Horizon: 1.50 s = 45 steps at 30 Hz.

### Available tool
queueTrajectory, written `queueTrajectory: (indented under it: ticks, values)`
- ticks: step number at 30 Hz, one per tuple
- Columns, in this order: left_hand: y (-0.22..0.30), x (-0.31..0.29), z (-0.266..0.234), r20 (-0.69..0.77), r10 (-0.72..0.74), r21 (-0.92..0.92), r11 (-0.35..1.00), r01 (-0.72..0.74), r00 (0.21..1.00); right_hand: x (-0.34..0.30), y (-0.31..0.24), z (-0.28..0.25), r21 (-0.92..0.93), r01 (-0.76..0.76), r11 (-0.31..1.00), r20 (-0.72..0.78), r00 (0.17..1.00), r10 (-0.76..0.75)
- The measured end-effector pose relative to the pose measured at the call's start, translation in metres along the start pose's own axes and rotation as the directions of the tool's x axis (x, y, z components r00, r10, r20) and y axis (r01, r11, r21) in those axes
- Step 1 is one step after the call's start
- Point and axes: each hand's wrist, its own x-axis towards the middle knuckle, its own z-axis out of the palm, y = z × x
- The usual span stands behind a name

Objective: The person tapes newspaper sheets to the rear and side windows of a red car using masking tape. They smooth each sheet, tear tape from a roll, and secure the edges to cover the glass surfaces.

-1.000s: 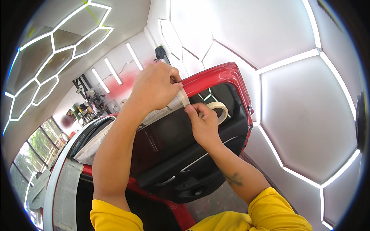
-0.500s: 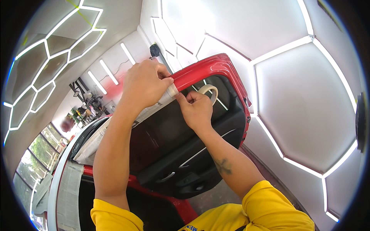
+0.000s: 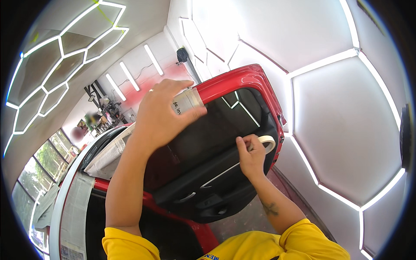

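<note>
A red car door [image 3: 234,78] stands open before me, its window frame partly wrapped in newspaper [image 3: 184,103]. A band of masking tape rings the frame where the paper meets the bare red paint. My left hand [image 3: 160,117] lies across the papered stretch, open, thumb on the near side and forefinger stretched over the far side. Its other fingers are mostly hidden behind the frame. Lower and to the right, my right hand [image 3: 252,158] is closed on a cream roll of masking tape [image 3: 271,141], in front of the door's dark inner panel [image 3: 216,173].
More newspaper [image 3: 108,156] covers the car body at left, and a papered strip [image 3: 76,212] runs along the roof edge. A white wall with lit hexagon lights [image 3: 346,117] rises at right. Bottles and tools crowd a shelf [image 3: 102,110] at the back left.
My right hand has moved down and right with the tape roll, away from the frame. My left hand has spread from a pinch at the tape band to lie over the paper.
</note>
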Motion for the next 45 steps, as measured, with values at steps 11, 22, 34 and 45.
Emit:
queueTrajectory:
  ticks: [11,22,34,45]
  values:
    - [0.001,-0.022,0.062,-0.253,0.212,0.520,0.853,-0.052,0.944,0.054,-0.004,-0.075,0.061,0.037,0.997,-0.082,0.996,-0.032]
    - [0.005,-0.026,0.065,-0.279,0.166,0.521,0.854,0.004,0.946,0.190,0.047,-0.115,-0.437,0.382,0.814,0.328,0.911,-0.251]
    - [0.176,-0.133,0.134,-0.271,-0.210,0.084,0.967,0.240,0.939,0.205,0.094,-0.108,-0.235,0.282,0.930,0.433,0.887,-0.159]
    - [0.400,-0.359,0.184,0.167,-0.829,-0.085,0.527,0.846,0.534,0.152,0.032,-0.174,-0.089,0.448,0.890,0.533,0.776,-0.338]
